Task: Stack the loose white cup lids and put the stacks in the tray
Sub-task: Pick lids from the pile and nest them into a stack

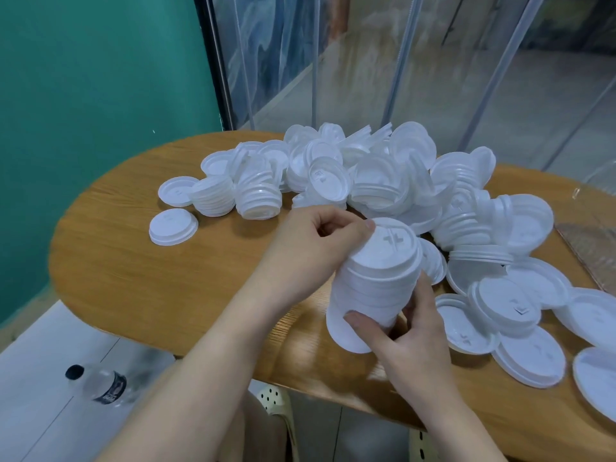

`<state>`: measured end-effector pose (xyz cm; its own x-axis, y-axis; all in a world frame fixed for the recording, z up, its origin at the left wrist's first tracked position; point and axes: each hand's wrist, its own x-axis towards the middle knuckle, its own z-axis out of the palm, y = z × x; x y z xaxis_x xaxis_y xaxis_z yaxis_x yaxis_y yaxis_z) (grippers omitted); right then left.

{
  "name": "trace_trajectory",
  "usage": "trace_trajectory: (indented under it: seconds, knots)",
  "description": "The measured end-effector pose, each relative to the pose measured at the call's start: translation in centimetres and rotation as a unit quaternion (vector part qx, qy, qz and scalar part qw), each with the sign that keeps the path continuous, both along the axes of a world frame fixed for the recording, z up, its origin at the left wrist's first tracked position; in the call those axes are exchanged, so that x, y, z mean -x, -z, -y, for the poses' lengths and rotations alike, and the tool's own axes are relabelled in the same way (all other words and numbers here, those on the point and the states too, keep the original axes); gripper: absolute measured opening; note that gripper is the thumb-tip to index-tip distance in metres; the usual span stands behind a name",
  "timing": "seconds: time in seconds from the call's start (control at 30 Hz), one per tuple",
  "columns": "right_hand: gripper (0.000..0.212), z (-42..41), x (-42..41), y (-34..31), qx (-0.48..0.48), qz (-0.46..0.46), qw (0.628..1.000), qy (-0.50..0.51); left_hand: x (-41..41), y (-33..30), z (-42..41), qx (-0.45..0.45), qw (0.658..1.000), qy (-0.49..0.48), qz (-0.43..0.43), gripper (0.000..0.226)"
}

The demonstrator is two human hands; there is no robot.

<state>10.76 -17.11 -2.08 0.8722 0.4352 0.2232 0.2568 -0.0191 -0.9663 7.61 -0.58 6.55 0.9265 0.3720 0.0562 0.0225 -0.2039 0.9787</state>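
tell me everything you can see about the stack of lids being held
The stack is a tall column of nested white lids, thin plastic by the look, each with a ribbed rim. It leans, top tilted away from the person, over the wooden table. The top lid shows a raised cross-shaped mark. The left hand pinches the top edge with thumb and curled fingers; the right hand grips the lower part, thumb across the front. The widest rim flares out at the bottom. Whether the base touches the table cannot be told.

Lid [600, 378] cut by right edge; bottle [100, 383] blurred; stack [373, 285] base hand-hidden.
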Motion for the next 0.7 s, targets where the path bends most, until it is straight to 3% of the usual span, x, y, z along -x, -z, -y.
trace_trajectory:
  seconds: [0.2,0.27,0.37,0.47,0.53,0.7]
  knots:
    - [0.081,-0.1,0.0,-0.2,0.016,0.015,1.0,0.006,0.2,0.4,-2.0,-0.004,0.996,-0.085,0.02,0.026]
    - [0.083,-0.1,0.0,-0.3,0.015,0.017,1.0,0.007,0.6,1.6,-4.4,-0.06,0.985,-0.16,0.035,0.018]
    - [0.084,-0.2,0.2,-0.3,0.012,0.005,1.0,0.012,1.8,4.4,-8.9,-0.186,0.939,-0.288,0.021,0.008]
    - [0.079,-0.4,0.3,-0.5,0.017,-0.003,1.0,0.007,2.7,6.7,-12.5,-0.248,0.897,-0.366,-0.022,0.027]
    - [0.078,-0.5,0.3,-0.5,0.015,-0.014,1.0,0.008,2.9,7.8,-14.1,-0.294,0.869,-0.387,-0.095,0.039]
    - [0.087,-0.2,0.0,-0.1,0.037,-0.03,0.999,0.017,3.1,10.3,-16.1,-0.291,0.852,-0.386,-0.203,0.067]
